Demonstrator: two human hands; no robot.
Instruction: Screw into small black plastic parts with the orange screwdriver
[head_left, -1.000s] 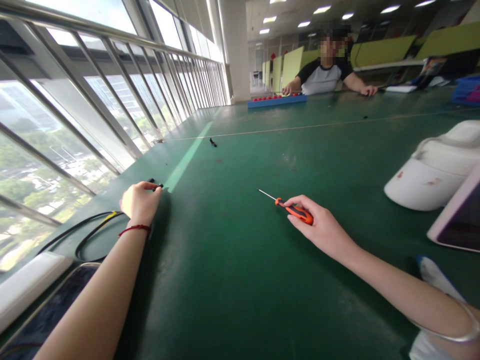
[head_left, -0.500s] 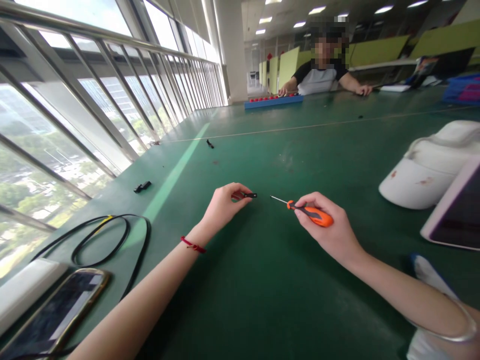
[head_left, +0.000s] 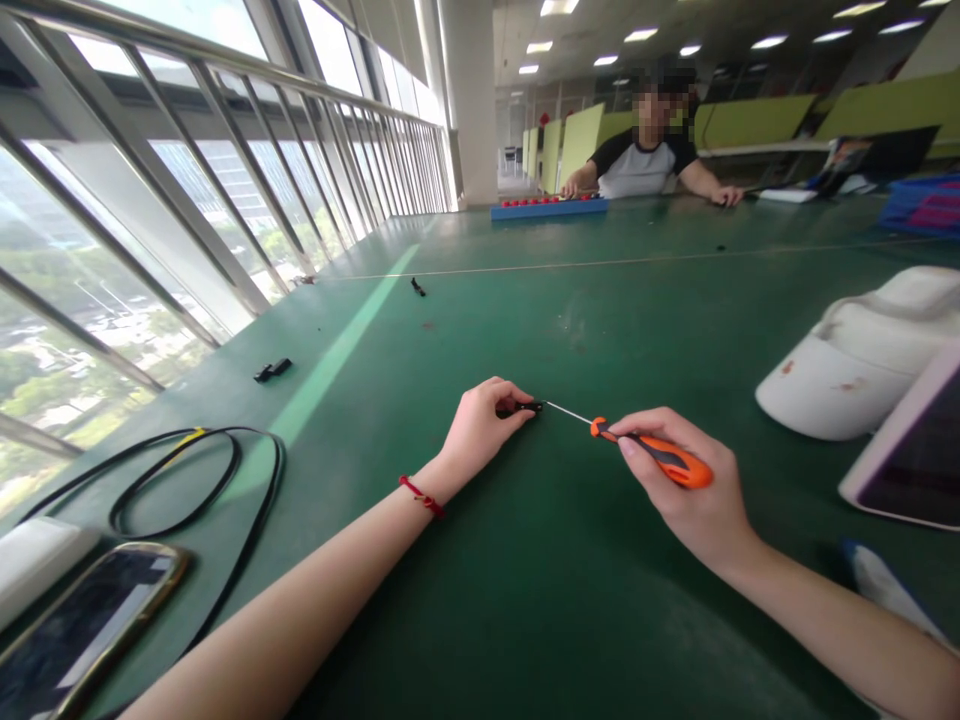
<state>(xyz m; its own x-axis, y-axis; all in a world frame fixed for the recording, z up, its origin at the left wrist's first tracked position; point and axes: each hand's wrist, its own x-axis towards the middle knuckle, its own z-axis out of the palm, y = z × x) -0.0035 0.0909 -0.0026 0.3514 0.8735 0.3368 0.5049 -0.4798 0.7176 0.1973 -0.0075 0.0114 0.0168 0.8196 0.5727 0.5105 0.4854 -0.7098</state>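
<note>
While the left hand (head_left: 491,420) pinches a small black plastic piece (head_left: 531,407) above the green tabletop (head_left: 465,600), the right hand (head_left: 697,480) grips an orange-and-black-handled screwdriver (head_left: 671,460), its thin metal tip close beside the piece's right end.

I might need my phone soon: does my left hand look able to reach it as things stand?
Probably not yet: the left hand holds a small black part, away from the phone.

Org/blk screwdriver (head_left: 675,463) slants, tip just beside sm blk pc (head_left: 531,407).
</note>
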